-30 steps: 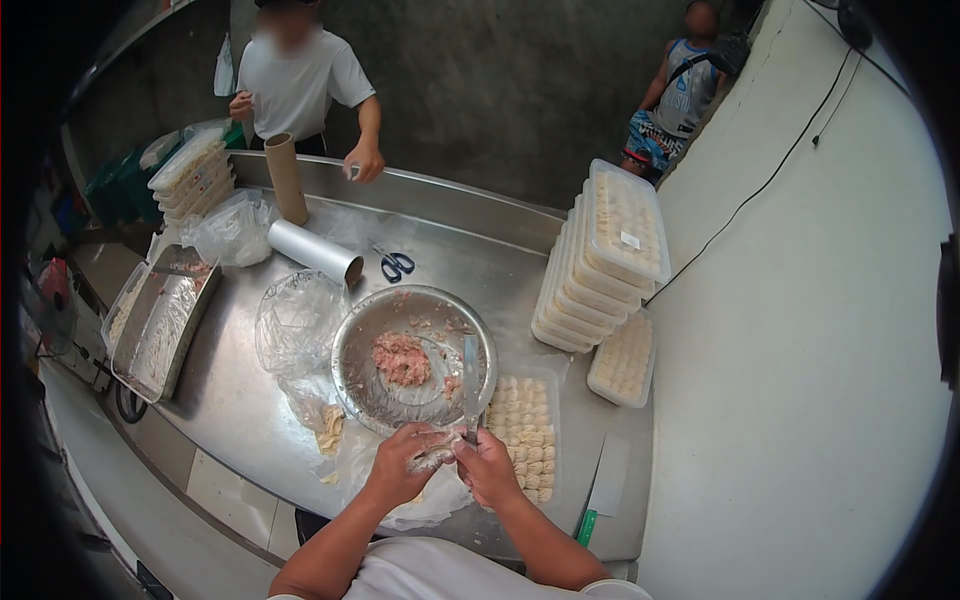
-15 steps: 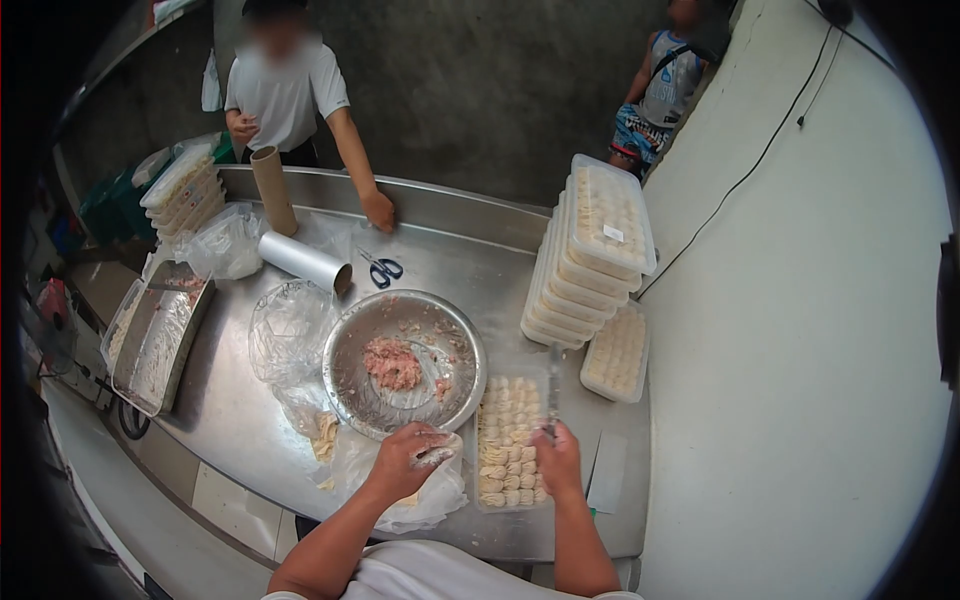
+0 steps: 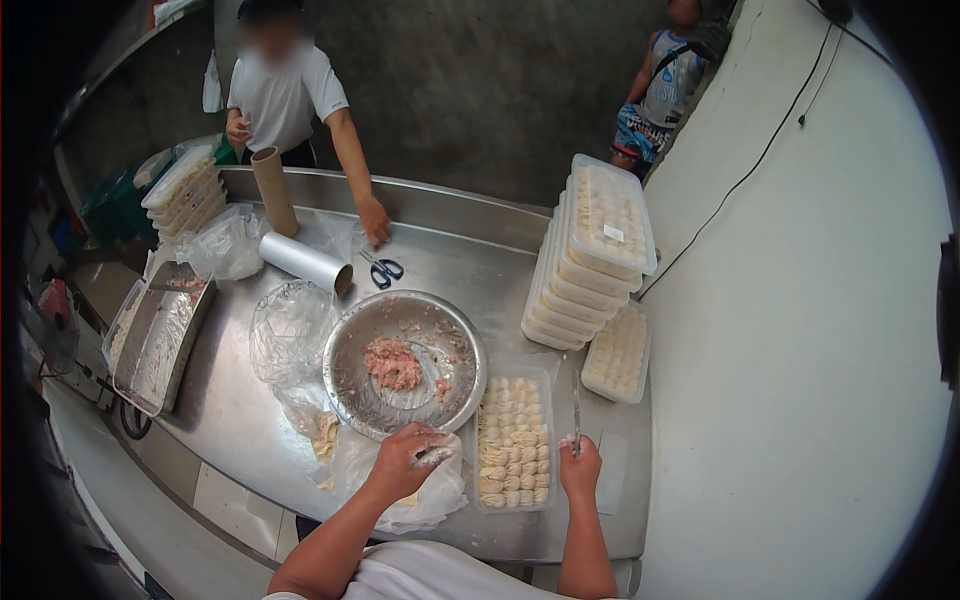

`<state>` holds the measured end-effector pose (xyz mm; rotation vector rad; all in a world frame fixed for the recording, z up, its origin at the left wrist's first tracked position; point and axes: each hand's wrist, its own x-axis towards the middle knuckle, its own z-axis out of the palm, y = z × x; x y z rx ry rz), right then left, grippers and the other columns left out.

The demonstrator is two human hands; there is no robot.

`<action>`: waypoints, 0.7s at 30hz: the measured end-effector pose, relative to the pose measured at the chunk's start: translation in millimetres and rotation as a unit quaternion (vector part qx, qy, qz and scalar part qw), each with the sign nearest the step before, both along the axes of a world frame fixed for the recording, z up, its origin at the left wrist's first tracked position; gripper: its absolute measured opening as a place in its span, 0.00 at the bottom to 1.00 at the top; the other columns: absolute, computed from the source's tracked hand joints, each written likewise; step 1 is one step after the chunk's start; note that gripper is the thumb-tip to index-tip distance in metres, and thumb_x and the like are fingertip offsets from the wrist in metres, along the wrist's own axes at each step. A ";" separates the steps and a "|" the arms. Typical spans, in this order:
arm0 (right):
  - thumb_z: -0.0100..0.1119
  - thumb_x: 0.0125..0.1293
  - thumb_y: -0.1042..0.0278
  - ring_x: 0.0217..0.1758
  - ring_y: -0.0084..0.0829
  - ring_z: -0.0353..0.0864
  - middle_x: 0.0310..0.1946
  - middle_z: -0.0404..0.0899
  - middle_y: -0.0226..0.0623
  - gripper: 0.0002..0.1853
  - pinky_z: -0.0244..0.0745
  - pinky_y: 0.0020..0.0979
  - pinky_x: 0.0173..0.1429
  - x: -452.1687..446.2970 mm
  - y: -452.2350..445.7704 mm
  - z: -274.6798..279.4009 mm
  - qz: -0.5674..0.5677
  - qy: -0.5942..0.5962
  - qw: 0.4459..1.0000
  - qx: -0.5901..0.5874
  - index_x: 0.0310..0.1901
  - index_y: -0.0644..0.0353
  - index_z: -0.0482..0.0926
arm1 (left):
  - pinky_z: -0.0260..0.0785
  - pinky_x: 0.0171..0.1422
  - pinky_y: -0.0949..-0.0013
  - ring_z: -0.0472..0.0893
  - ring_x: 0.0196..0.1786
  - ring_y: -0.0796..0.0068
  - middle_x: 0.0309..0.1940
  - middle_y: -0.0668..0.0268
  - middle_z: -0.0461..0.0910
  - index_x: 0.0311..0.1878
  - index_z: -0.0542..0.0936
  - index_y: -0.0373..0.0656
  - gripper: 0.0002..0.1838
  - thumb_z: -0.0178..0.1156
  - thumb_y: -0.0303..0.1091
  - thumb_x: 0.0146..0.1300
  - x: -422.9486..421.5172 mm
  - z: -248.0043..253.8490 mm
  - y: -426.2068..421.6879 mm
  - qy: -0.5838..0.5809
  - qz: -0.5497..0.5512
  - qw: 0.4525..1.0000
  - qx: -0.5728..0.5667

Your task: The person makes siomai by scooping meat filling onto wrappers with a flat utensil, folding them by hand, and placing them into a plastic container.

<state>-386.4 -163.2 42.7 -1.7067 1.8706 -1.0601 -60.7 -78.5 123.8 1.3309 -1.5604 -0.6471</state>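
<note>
My left hand [image 3: 415, 458] is curled closed just below the steel bowl [image 3: 470, 345], its fingers dusted white; whatever lies inside it cannot be made out. Pink minced meat [image 3: 392, 363] is heaped in that bowl. Between my hands lies a clear plastic tray [image 3: 484, 508] of pleated dumplings [image 3: 515, 440] in rows. Right of this tray, my right hand [image 3: 581, 468] grips a long, thin metal spatula [image 3: 576, 400], its blade pointing away from me. Under my left hand a crumpled plastic sheet [image 3: 365, 465] carries dough wrappers [image 3: 326, 438].
Stacked dumpling boxes [image 3: 590, 250] stand at the back right, with another box [image 3: 615, 355] beside them. Scissors [image 3: 383, 270] lie behind the bowl, near a co-worker's hand [image 3: 374, 222]. A foil roll [image 3: 303, 263], cardboard tube [image 3: 272, 190] and metal pan [image 3: 160, 340] occupy the left.
My right hand has moved right with the spatula, off the tray's edge. My left hand stays nearly still. The co-worker's hand has shifted slightly toward the scissors.
</note>
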 end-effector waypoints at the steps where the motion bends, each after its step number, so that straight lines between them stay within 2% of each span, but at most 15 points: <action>1: 0.65 0.65 0.62 0.36 0.41 0.83 0.32 0.83 0.46 0.13 0.77 0.37 0.45 -2.6 -2.0 0.1 0.002 0.021 1.000 -0.001 0.41 0.64 0.81 | 0.77 0.54 0.63 0.85 0.47 0.59 0.43 0.58 0.85 0.46 0.87 0.41 0.16 0.74 0.24 0.52 0.6 -1.0 -2.4 -0.002 -0.002 1.000 0.006; 3: 0.63 0.67 0.59 0.36 0.46 0.82 0.31 0.81 0.49 0.14 0.76 0.40 0.44 -7.5 1.1 -5.6 -0.001 0.045 0.999 0.000 0.39 0.63 0.80 | 0.77 0.52 0.60 0.84 0.47 0.55 0.42 0.57 0.85 0.47 0.86 0.41 0.15 0.73 0.26 0.54 1.6 -7.4 -7.3 -0.042 -0.021 0.999 -0.017; 6: 0.58 0.71 0.53 0.35 0.50 0.80 0.31 0.79 0.53 0.18 0.75 0.41 0.43 -9.9 -0.1 -12.3 -0.001 0.033 0.999 -0.017 0.39 0.63 0.79 | 0.76 0.52 0.59 0.84 0.46 0.54 0.42 0.57 0.85 0.47 0.86 0.42 0.15 0.72 0.27 0.56 -3.3 -13.9 -17.3 -0.057 -0.018 0.998 0.009; 9: 0.61 0.70 0.57 0.35 0.33 0.79 0.32 0.82 0.39 0.14 0.74 0.34 0.46 -9.5 8.5 -5.5 -0.029 -0.057 0.996 0.057 0.43 0.62 0.81 | 0.76 0.51 0.59 0.84 0.46 0.54 0.42 0.55 0.84 0.48 0.86 0.41 0.14 0.72 0.28 0.57 -15.1 -10.8 -28.2 -0.046 -0.034 0.998 0.017; 10: 0.61 0.70 0.57 0.35 0.33 0.79 0.32 0.82 0.39 0.14 0.74 0.34 0.46 -11.9 13.4 -12.7 -0.036 -0.058 0.995 0.070 0.43 0.62 0.81 | 0.76 0.51 0.59 0.84 0.46 0.54 0.42 0.55 0.84 0.48 0.86 0.41 0.14 0.72 0.28 0.57 -21.2 -12.2 -31.5 -0.046 -0.041 0.998 0.030; 12: 0.62 0.69 0.60 0.37 0.25 0.77 0.34 0.82 0.31 0.13 0.73 0.30 0.48 -13.9 13.4 -25.2 -0.050 -0.102 0.991 0.073 0.46 0.63 0.82 | 0.76 0.52 0.61 0.84 0.46 0.56 0.43 0.54 0.84 0.45 0.85 0.39 0.13 0.73 0.28 0.56 -32.9 -12.7 -44.8 -0.046 -0.053 0.996 0.052; 16: 0.63 0.68 0.61 0.37 0.27 0.80 0.33 0.83 0.34 0.14 0.75 0.31 0.48 -10.8 25.2 -37.2 -0.043 -0.185 0.978 0.084 0.45 0.64 0.82 | 0.75 0.52 0.60 0.83 0.46 0.56 0.43 0.54 0.83 0.44 0.84 0.38 0.13 0.73 0.28 0.56 -63.1 -37.2 -76.4 -0.062 -0.092 0.991 0.073; 18: 0.62 0.69 0.60 0.38 0.23 0.77 0.34 0.81 0.32 0.13 0.73 0.29 0.48 -8.6 29.1 -43.2 -0.033 -0.247 0.961 0.117 0.44 0.63 0.82 | 0.74 0.53 0.57 0.81 0.47 0.49 0.44 0.51 0.81 0.43 0.82 0.37 0.13 0.71 0.32 0.57 -79.5 -48.2 -90.9 -0.067 -0.130 0.983 0.114; 21: 0.60 0.71 0.61 0.39 0.21 0.75 0.35 0.80 0.29 0.13 0.72 0.27 0.47 -5.4 37.0 -47.3 0.002 -0.236 0.961 0.146 0.45 0.63 0.81 | 0.73 0.54 0.58 0.81 0.48 0.50 0.43 0.52 0.80 0.42 0.81 0.37 0.14 0.73 0.29 0.54 -98.9 -74.9 -102.0 -0.120 -0.150 0.977 0.094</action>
